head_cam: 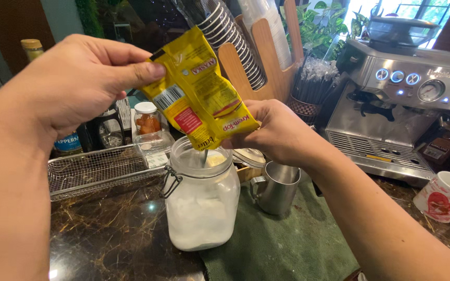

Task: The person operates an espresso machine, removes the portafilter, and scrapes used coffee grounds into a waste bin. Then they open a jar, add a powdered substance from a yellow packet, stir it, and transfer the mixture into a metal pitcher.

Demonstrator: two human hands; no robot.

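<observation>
Both hands — left hand (74,83), right hand (277,132) — pinch the tilted yellow plastic sachet (199,88) over the open glass jar of white powder (201,200) — a drifting spout would likely dust the dark marble counter (110,234).

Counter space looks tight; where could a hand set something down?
Bare dark marble lies between the wire basket and glass jar. Green cloth is free below the steel pitcher. Behind, bottles and cup stacks crowd.
</observation>
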